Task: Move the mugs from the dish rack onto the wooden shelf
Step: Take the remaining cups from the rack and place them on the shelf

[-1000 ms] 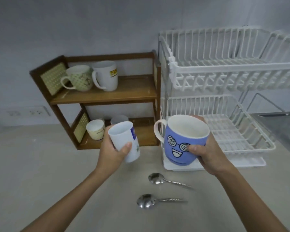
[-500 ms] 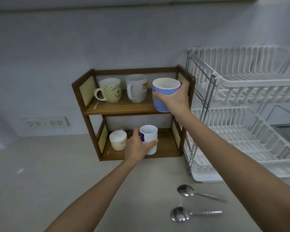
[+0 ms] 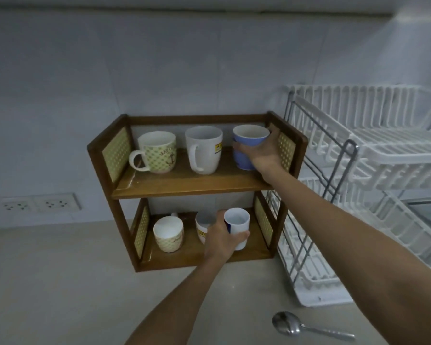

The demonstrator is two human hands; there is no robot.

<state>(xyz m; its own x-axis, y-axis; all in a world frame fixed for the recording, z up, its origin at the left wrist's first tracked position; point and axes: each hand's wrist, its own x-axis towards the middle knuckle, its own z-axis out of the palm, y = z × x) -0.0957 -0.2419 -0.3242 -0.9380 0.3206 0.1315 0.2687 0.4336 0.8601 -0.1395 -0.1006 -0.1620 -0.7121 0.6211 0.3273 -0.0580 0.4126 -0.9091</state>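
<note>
A two-level wooden shelf (image 3: pixel 184 188) stands against the wall. My right hand (image 3: pixel 264 150) grips a blue mug (image 3: pixel 246 145) that rests on the upper board at its right end, beside a white mug (image 3: pixel 204 148) and a green-patterned mug (image 3: pixel 158 155). My left hand (image 3: pixel 222 237) holds a small white mug with a blue mark (image 3: pixel 237 226) on the lower board, right of a patterned cup (image 3: pixel 168 234) and a white cup (image 3: pixel 203 224) partly hidden by my fingers. The white dish rack (image 3: pixel 373 155) at right shows no mugs.
A metal spoon (image 3: pixel 299 324) lies on the grey counter at the lower right. Wall sockets (image 3: pixel 39 204) sit left of the shelf. The rack's metal frame (image 3: pixel 334 185) stands close to the shelf's right side.
Both hands pushed further into the shelf: the blue mug now sits on the upper board, the small white mug on the lower board. The view shifted closer and left.
</note>
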